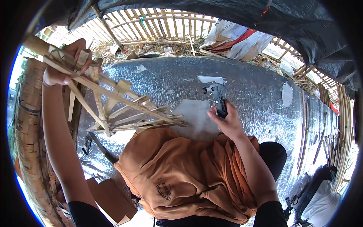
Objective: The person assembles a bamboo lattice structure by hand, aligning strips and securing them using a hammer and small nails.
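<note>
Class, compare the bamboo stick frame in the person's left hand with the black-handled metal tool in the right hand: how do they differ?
The pale bamboo stick frame is large and open, many thin slats crossing; the black-handled metal tool is small, compact and solid. The left hand holds the frame raised; the right hand holds the tool low, above the silver mat. Each is gripped in one hand.

Open-air craft workshop for bamboo work, rough and makeshift. Bamboo lattice fence (159, 22) along the far side, daylight through it. Black tarpaulin (302, 26) overhead as roof. Ground covered by a worn silver foil mat (257, 90), peeling in patches. Loose bamboo slats (304, 128) stacked at right, woven bamboo basket (28, 125) at left, white sacks (234, 38) dumped by the fence.
</note>
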### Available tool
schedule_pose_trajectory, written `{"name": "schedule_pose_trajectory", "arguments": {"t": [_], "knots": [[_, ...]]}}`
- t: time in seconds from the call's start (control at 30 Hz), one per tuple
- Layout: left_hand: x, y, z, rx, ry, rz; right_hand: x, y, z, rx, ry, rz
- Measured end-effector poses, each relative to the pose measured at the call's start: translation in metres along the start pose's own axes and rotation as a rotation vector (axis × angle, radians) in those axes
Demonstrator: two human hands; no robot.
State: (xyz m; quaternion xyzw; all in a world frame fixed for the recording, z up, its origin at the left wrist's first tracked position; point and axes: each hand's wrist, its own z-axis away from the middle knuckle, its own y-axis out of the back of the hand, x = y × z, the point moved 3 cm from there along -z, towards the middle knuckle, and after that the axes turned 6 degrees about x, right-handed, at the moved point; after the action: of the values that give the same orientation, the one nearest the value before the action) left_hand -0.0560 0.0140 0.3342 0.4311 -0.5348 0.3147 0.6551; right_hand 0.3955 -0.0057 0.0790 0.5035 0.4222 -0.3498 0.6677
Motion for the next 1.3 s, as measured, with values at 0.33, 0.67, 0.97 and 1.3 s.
{"name": "schedule_pose_trajectory", "arguments": {"t": [0.33, 0.67, 0.97, 1.3], "knots": [[0.051, -0.027, -0.106, -0.339, 0.078, -0.037, -0.008, -0.088, 0.003, -0.128, 0.303, -0.146], [0.098, -0.095, -0.195, -0.617, 0.237, -0.086, -0.051, -0.158, 0.016, -0.081, 0.247, -0.385], [0.077, -0.133, -0.252, -0.958, 0.599, -0.240, -0.080, -0.223, 0.011, -0.262, -0.066, -0.811], [-0.029, -0.203, -0.291, -1.125, 0.823, -0.158, -0.011, -0.235, 0.012, -0.070, 0.075, -0.400]]}}
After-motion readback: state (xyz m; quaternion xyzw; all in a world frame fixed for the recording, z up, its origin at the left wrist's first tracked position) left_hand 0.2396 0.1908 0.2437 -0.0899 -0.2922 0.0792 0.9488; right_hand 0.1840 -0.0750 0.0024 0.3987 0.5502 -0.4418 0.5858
